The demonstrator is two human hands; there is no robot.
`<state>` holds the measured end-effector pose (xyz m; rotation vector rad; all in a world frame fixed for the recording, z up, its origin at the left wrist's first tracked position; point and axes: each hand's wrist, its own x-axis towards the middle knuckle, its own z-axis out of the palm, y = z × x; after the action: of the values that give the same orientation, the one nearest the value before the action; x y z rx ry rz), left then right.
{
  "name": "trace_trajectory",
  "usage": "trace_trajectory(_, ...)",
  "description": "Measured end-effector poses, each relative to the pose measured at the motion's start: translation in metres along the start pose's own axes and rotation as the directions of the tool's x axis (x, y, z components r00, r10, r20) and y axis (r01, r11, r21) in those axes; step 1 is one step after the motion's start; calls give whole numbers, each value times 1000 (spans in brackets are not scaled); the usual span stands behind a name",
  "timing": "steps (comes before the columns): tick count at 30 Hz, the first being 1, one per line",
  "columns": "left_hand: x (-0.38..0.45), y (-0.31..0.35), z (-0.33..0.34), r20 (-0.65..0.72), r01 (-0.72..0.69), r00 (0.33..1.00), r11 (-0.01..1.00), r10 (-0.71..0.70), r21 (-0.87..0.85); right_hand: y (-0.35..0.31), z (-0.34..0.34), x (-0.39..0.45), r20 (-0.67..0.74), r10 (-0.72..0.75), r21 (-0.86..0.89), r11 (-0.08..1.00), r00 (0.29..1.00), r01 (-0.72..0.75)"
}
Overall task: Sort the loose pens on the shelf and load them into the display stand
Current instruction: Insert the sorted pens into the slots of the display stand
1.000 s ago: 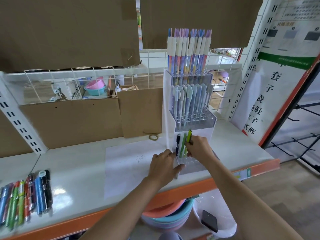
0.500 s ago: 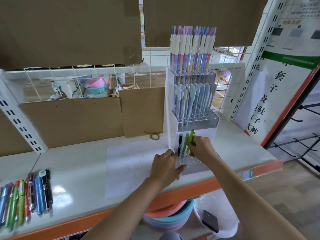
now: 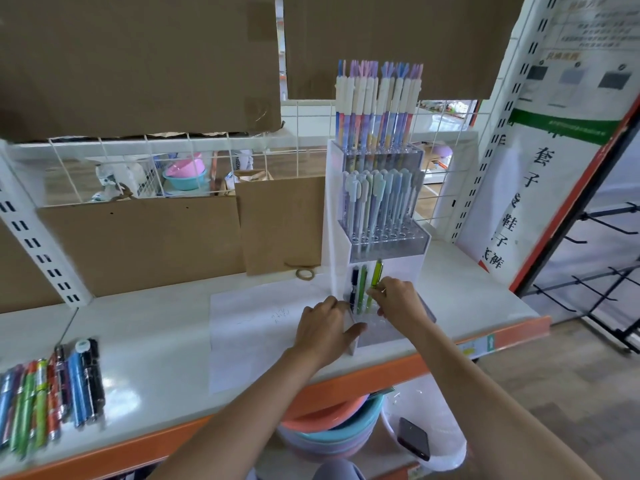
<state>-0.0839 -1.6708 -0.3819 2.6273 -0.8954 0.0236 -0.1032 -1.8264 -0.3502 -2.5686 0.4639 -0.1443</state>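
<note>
Both forearms extend forward and converge toward the centre. The left hand (image 3: 323, 329) lies palm down, knuckles up, its fingers bent at the front and its thumb stretched out to the right. The right hand (image 3: 398, 303), slightly higher and farther forward, has its fingertips (image 3: 375, 292) drawn together in a pinch.

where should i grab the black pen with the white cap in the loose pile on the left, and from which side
Grip the black pen across its barrel near the middle, coming from above and from its right side. It lies flat at the right edge of the loose pile, so that flank faces bare shelf, while a blue pen crowds its left side.
</note>
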Motion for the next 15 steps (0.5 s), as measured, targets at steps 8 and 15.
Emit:
trace_trajectory(8,-41,-60,-15,-58,82,995,996,-80,34,-31,20,-54,-57,-237,-206,953,970,221)
trace_trajectory(15,-117,-148,-49,-125,340,936,936,-328,89,-100,91,-80,183,-503,-189,825,845,532)
